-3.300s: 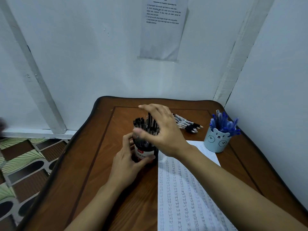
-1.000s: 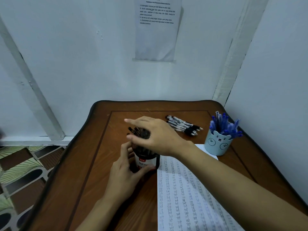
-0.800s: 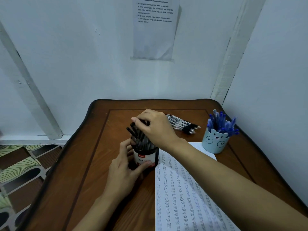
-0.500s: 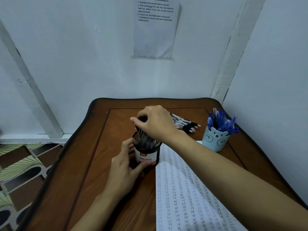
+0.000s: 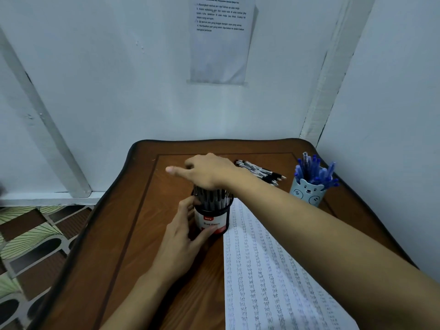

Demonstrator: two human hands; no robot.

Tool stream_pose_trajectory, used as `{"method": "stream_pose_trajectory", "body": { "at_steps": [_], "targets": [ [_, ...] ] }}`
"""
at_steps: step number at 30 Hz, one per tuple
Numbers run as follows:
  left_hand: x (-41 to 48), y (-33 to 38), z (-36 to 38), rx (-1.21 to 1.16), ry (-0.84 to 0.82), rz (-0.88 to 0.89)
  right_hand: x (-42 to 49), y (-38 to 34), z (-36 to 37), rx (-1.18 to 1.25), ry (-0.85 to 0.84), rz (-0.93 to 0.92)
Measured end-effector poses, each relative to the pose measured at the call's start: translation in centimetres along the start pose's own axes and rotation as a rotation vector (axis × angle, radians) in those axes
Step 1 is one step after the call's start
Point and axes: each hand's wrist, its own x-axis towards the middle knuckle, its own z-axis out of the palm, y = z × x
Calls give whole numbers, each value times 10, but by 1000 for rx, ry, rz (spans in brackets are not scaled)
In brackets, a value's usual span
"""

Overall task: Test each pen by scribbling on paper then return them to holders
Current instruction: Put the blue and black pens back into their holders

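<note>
While left grip (image 5: 181,241) wraps holder (image 5: 212,222) | right grip (image 5: 209,171) unclear atop pens (image 5: 210,199) | wooden table (image 5: 114,234), white walls (image 5: 114,75)

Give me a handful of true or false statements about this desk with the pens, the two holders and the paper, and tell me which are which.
1. The left hand grips the black pen holder. True.
2. The right hand is writing on the paper. False: it rests over the top of the black pen holder.
3. The bear cup holds blue pens. True.
4. The loose black pens lie on the paper. False: they lie on the bare table, beyond the paper's far end.
5. The paper is blank. False: rows of scribbles cover it.
</note>
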Motion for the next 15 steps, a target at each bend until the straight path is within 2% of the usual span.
{"method": "stream_pose_trajectory", "body": {
  "at_steps": [4, 6, 10, 15],
  "targets": [
    [-1, -1, 4, 36, 3, 17, -19, 16, -5, 578, 300, -100],
    [0, -1, 6, 51, -7, 13, -33, 31, -5, 711, 428, -184],
    [0, -3, 9, 78, -7, 3, -64, 65, 12, 543, 383, -368],
    [4, -7, 10, 42, 8, -4, -54, 66, 27, 340, 340, -437]
  ]
}}
